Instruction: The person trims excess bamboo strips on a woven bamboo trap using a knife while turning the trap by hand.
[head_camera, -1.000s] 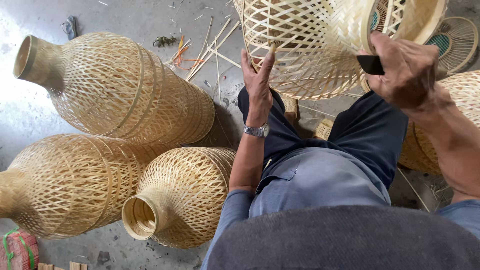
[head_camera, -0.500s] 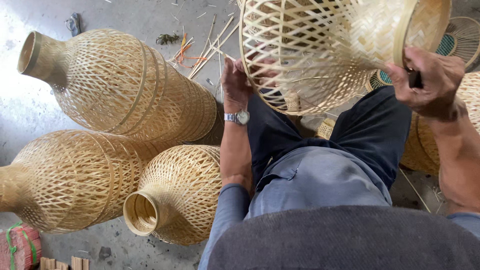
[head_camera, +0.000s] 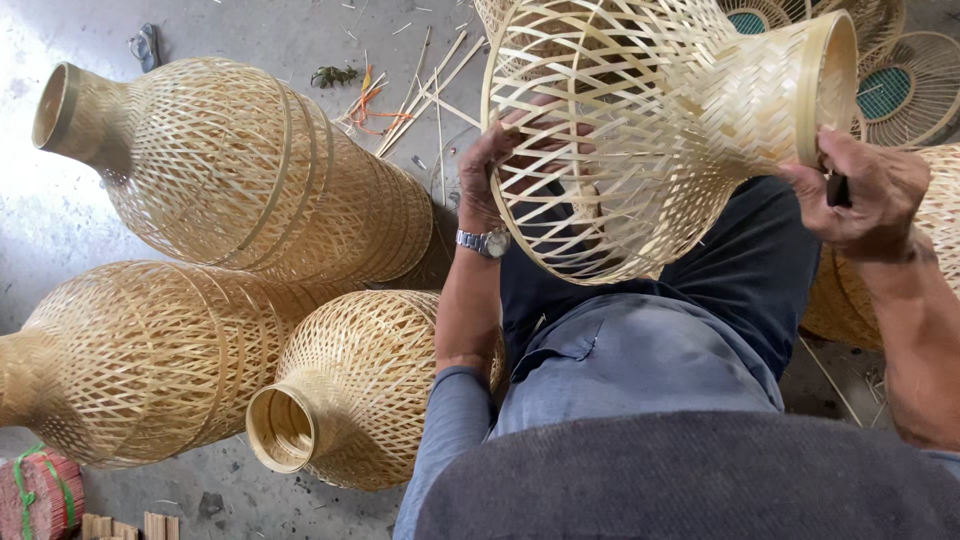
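I hold a woven bamboo lampshade above my lap, lying on its side with the narrow neck pointing right. My left hand, with a wristwatch below it, grips the wide open rim on the left; its fingers show through the lattice. My right hand closes around the neck's rim and also pinches a small dark tool.
Three finished bottle-shaped bamboo shades lie on the concrete floor at left: one at the top, one lower left, one near my knee. Bamboo strips are scattered behind. Round woven frames and another shade sit at right.
The shade has turned and come down, its neck swinging toward the right. My left hand slid onto the wide rim and my right hand moved to the neck.
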